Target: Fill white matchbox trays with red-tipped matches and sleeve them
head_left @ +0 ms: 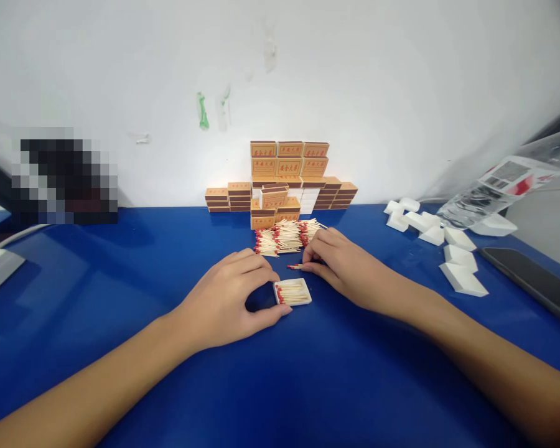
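Observation:
My left hand (226,298) grips the left end of a small white matchbox tray (303,303) between thumb and fingers. Inside the tray lie several wooden matches (292,294), their red heads toward the left. Just behind it, my right hand (345,264) is closed in a pinch on a few matches (295,267), whose red heads stick out to the left above the table. A loose pile of red-headed matches (287,238) sits beyond both hands, its right side partly covered by my right hand.
Brown matchboxes (289,167) are stacked against the wall. White empty trays (460,256), a clear plastic bag (499,186) and a dark phone (532,277) lie at the right on the blue table (280,386). A white device (0,270) stands at the left edge.

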Demonstrator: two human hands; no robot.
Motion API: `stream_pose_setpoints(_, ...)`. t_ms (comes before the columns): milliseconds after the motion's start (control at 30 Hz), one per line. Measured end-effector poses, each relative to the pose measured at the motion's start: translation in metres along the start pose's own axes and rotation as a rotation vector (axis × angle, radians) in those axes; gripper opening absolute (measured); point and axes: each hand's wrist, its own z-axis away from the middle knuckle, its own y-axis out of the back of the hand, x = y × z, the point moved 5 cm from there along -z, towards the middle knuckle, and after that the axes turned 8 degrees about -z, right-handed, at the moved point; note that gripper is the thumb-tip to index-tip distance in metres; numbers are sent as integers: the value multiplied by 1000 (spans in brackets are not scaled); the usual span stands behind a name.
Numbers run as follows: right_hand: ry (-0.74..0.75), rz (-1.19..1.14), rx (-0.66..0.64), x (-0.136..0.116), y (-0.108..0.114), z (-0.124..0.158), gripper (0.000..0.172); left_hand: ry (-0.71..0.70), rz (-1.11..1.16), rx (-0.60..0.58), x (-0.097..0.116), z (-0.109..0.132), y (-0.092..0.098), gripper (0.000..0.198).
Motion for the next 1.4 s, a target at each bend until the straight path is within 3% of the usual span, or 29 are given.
stream_pose_setpoints(300, 22, -1, 3, -1, 5, 3, 20, 5, -10, 12, 0, -1, -1, 22)
stream_pose_setpoints(433, 38, -77, 52, -21, 11, 6, 16, -2, -16, 23, 0, -1, 0, 22)
stream_pose_setpoints(600, 151, -76, 31, -46, -1, 10, 15, -7, -17, 24, 1, -1, 1, 22)
stream_pose_setpoints(800, 109, 70, 132, -24, 10, 8, 7, -7, -26, 20, 1, -1, 0, 22)
stream_pose_setpoints(1033, -26, 30, -55, -2, 0, 5, 19, -12, -31, 29, 1, -1, 0, 21)
stream_pose_setpoints(1200, 12, 49, -25, -7, 5, 6, 19, -5, -29, 17, -1, -1, 0, 22)
stream_pose_setpoints(1300, 74, 37, 26, -21, 10, 8, 14, -6, -28, 24, -1, -1, 1, 23)
stream_pose_setpoints(1400, 141, 37, -6, -38, 6, 12, 14, -8, -30, 21, 0, -2, 1, 23)
